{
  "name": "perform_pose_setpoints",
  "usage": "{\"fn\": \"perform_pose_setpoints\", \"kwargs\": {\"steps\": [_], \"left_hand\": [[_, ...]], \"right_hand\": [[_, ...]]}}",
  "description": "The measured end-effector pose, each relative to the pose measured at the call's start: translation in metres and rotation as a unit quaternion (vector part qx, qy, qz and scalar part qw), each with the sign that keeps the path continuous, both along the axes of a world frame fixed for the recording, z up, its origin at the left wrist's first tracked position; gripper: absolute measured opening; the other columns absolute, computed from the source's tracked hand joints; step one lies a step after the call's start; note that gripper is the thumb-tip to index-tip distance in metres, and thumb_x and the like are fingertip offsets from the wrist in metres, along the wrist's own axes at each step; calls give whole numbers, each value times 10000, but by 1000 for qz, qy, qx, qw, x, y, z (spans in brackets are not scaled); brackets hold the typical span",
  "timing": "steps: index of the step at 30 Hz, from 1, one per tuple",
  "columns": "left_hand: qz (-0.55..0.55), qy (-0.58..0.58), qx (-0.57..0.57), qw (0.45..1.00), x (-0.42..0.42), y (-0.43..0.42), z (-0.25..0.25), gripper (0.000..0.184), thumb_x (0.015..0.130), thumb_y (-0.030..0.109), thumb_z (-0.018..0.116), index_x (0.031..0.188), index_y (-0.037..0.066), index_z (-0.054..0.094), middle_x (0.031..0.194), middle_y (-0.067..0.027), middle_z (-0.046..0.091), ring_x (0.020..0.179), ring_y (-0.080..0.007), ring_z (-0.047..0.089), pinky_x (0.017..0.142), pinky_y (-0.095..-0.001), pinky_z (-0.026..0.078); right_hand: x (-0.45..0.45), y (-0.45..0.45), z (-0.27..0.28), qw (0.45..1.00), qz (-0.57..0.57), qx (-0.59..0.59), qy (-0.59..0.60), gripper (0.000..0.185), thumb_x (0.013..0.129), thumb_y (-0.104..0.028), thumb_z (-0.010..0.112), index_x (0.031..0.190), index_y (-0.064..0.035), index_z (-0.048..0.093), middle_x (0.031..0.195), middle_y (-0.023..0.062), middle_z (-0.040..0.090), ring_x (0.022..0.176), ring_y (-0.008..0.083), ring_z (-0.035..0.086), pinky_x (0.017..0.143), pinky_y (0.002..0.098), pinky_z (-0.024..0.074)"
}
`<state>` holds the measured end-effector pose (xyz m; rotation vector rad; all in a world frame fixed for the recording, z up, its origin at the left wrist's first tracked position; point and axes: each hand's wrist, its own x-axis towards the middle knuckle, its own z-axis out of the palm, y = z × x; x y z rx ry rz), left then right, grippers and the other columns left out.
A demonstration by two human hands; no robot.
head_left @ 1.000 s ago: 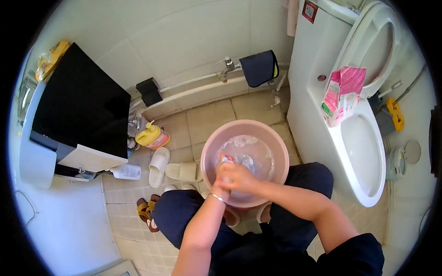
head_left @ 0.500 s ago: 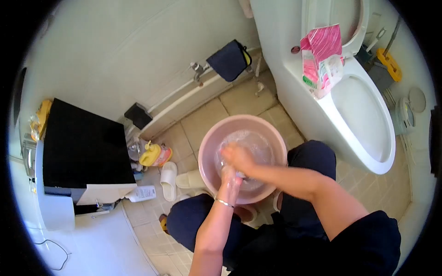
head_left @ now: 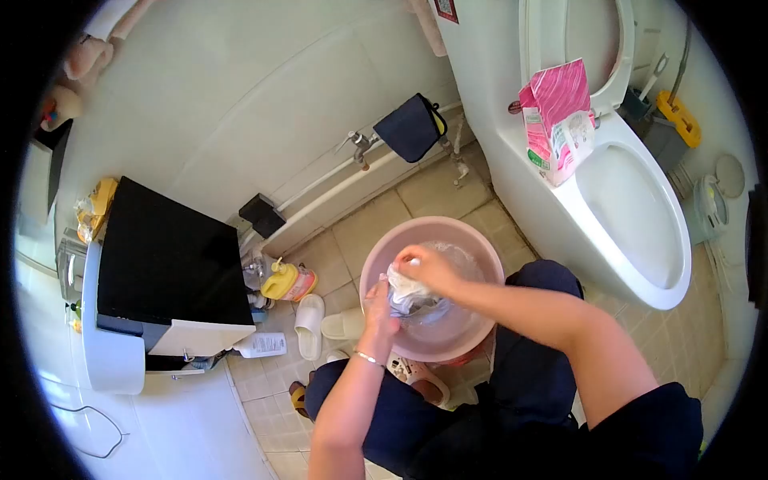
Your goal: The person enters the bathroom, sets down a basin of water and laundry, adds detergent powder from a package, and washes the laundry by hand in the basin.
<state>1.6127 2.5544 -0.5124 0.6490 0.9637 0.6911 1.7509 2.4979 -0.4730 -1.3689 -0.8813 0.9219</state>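
Observation:
A wet white cloth is bunched between my two hands above a pink basin of sudsy water. My left hand, on the near left, grips the cloth's left side over the rim. From above, my right hand has its fingers curled on the top of the cloth. The lower part of the cloth hangs toward the water. What kind of cloth or garment it is cannot be made out.
A toilet stands to the right, with a pink packet on it. White slippers, a yellow jug and a white bottle lie left of the basin. A black-topped cabinet and a wall tap are farther off.
My hands were pressed together low in the basin, the right one blurred. Now they are raised and apart, with the white cloth showing between them. The view has shifted slightly.

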Motion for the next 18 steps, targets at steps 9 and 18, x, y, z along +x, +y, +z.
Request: {"fn": "perform_pose_setpoints", "kwargs": {"steps": [9,18], "left_hand": [[-45,-23,-165,985,33,-33,-34,296,880,331,522,1008,66,551,953,-71,596,847,-182,592,669,-315,503],[-39,-31,-177,983,40,-33,-48,395,880,360,496,1137,59,497,1095,-108,562,982,-279,546,896,-407,424]], "right_hand": [[-30,-5,-31,963,14,-121,-242,284,824,-350,545,801,-73,606,802,170,577,743,360,548,701,404,449],[-22,-2,-50,973,-47,-56,-217,231,799,-298,568,799,-78,639,902,193,580,866,325,585,776,400,441]]}}
